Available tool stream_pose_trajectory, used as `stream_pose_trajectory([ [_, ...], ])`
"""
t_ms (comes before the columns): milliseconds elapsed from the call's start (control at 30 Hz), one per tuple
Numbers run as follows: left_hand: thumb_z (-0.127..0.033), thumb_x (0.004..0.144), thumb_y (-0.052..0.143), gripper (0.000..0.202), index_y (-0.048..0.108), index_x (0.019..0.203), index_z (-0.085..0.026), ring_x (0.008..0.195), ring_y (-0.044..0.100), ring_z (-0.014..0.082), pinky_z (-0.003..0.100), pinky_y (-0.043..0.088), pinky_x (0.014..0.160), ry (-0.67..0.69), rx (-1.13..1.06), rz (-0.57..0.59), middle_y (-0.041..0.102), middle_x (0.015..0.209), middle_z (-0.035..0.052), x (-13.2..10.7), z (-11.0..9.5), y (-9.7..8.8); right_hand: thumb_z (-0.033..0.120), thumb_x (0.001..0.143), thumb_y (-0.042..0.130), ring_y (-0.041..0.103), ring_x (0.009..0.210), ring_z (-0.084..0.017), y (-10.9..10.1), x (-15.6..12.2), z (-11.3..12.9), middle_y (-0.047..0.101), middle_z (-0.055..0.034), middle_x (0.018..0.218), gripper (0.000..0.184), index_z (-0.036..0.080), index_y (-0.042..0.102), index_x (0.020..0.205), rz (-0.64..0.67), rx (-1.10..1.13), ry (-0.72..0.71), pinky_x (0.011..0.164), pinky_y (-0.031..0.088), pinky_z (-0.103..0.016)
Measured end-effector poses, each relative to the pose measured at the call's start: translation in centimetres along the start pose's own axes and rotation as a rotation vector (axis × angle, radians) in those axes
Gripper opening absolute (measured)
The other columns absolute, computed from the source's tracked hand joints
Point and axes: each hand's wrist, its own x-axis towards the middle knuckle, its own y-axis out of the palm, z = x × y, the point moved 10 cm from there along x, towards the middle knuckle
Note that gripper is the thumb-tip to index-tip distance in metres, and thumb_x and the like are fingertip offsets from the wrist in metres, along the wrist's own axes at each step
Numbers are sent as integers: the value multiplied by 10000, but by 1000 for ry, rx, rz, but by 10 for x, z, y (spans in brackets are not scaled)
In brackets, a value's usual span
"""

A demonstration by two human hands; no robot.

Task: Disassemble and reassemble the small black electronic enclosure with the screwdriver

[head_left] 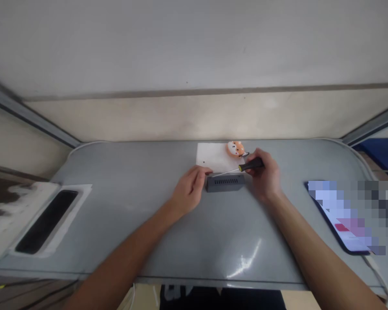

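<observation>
A small dark grey box with a row of vent slots (226, 182) stands on the table in front of me. My left hand (190, 187) is at its left end, fingers curled around the back left corner. In my right hand (267, 176) is a screwdriver (252, 164) with a black and yellow handle. Its thin shaft slants left across the top of the box, and the tip lies near the box's left end, close to my left fingertips. Whether the tip sits on a screw is too small to tell.
Behind the box lies a white sheet (210, 156) with a small dark speck, and an orange-and-white animal-faced case (235, 148) with a metal clip rests on it. A black phone (47, 221) lies at left. A lit tablet (333, 215) with a cable is at right. A wall (194, 116) bounds the back.
</observation>
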Motion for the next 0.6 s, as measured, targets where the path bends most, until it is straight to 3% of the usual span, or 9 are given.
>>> stream_pose_trajectory([
  [133,-281,1052,462,207,611,1167,-195,874,642,171,326,545,819,171,70,-36,684,1042,81,-3,-20,-8,433,817,702,514,557,-100,-1,2,-2,599,-6,643,323,197,637,606,8,-13,1,496,405,-236],
  [267,-192,952,573,201,592,1151,-202,925,661,198,350,570,838,341,189,-40,688,1050,92,-6,-40,-9,438,811,708,526,573,-100,-1,2,-2,608,-5,659,315,195,653,618,8,-20,-9,514,419,-239],
  [600,-170,893,683,222,590,1093,-204,852,699,206,355,581,792,464,335,-33,742,1001,78,-5,-47,-7,500,830,693,527,575,-117,-5,6,-3,617,-12,662,352,200,661,650,-23,-56,-8,512,393,-252],
])
